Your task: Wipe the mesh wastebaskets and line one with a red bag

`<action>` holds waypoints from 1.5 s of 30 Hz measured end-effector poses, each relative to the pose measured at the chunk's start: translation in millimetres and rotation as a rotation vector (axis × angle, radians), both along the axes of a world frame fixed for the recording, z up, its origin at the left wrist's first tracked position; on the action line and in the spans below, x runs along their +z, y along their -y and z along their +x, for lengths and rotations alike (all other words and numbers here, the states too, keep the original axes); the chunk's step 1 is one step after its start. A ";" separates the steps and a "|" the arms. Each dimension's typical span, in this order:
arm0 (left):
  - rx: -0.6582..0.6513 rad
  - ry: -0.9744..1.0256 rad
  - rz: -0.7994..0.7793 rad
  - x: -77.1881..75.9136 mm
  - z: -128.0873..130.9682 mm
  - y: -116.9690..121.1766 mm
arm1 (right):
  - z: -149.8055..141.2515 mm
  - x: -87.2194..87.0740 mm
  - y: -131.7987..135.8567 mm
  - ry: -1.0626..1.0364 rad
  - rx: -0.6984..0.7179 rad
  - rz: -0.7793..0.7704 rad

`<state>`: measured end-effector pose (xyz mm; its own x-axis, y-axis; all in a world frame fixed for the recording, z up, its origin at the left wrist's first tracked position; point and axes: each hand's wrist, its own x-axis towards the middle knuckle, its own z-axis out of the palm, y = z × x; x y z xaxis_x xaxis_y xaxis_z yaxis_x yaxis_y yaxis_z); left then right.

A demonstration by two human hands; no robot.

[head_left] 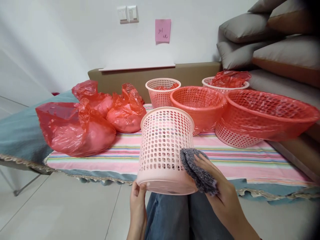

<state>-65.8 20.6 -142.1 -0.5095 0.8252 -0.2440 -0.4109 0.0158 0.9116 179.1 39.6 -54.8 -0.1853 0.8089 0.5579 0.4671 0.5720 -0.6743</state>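
Note:
A pale pink perforated plastic basket point(163, 143) is held tilted above my lap, its solid bottom toward me. My left hand point(138, 196) grips the basket's lower left edge, with the thumb on the outside and the other fingers partly hidden behind it. On the lower right side, my right hand point(216, 181) presses a dark grey cloth point(197, 168) against the basket wall. That hand's fingers lie over the cloth, which bunches up under the palm.
Several red plastic bags point(77, 130) with filled bottoms sit at left on a striped cloth point(127, 146). Behind and to the right stand baskets lined with red bags point(200, 103), another lined basket point(270, 113) among them. Grey cushions point(287, 56) are piled at right.

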 end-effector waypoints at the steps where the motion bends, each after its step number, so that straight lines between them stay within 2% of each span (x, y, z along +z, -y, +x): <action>1: 0.006 -0.014 0.014 -1.5 -1.3 -0.3 | 3.3 -2.1 5.0 -0.038 -0.023 -0.034; 6: 0.032 -0.119 0.087 -0.9 -8.8 -1.2 | 19.9 -13.8 19.6 -0.207 -0.050 -0.189; 8: 0.037 -0.169 0.104 5.2 -10.9 -0.3 | 27.0 -22.2 22.5 -0.265 -0.079 -0.252; 12: 0.014 -0.267 0.097 22.2 -8.8 4.7 | 37.5 -39.0 25.9 -0.319 -0.276 -0.312; 15: 0.001 -0.280 0.101 32.1 -1.6 9.2 | 37.1 -39.9 27.2 -0.373 -0.339 -0.329; 19: 0.038 -0.209 0.052 33.4 11.4 19.0 | 32.0 -27.1 28.8 -0.389 -0.331 -0.294; 25: 0.059 -0.091 -0.017 14.0 43.4 42.7 | 32.4 8.0 33.8 -0.307 -0.217 -0.099; 28: 0.007 -0.083 -0.050 7.2 60.0 47.0 | 34.6 26.2 35.4 -0.173 -0.130 0.020; 31: -0.087 -0.145 -0.087 11.3 60.2 46.2 | 36.3 33.0 35.4 0.003 -0.086 0.106; 34: -0.208 -0.474 -0.143 33.2 37.7 44.8 | 36.1 29.8 36.2 0.109 -0.065 0.110; 36: -0.280 -0.777 -0.109 58.8 19.3 43.8 | 34.0 27.5 38.0 0.141 -0.068 0.107; 38: -0.274 -0.936 -0.007 89.8 9.1 40.2 | 29.2 27.8 40.1 0.169 -0.073 0.118; 40: -0.273 -1.037 0.152 120.0 11.6 30.7 | 21.2 30.4 41.5 0.214 -0.063 0.147; 42: -0.319 -1.092 0.259 143.4 23.0 13.6 | 10.2 33.6 41.9 0.279 -0.042 0.194; 45: -0.425 -1.180 0.421 160.2 40.6 -19.8 | -6.0 35.8 41.5 0.356 -0.027 0.288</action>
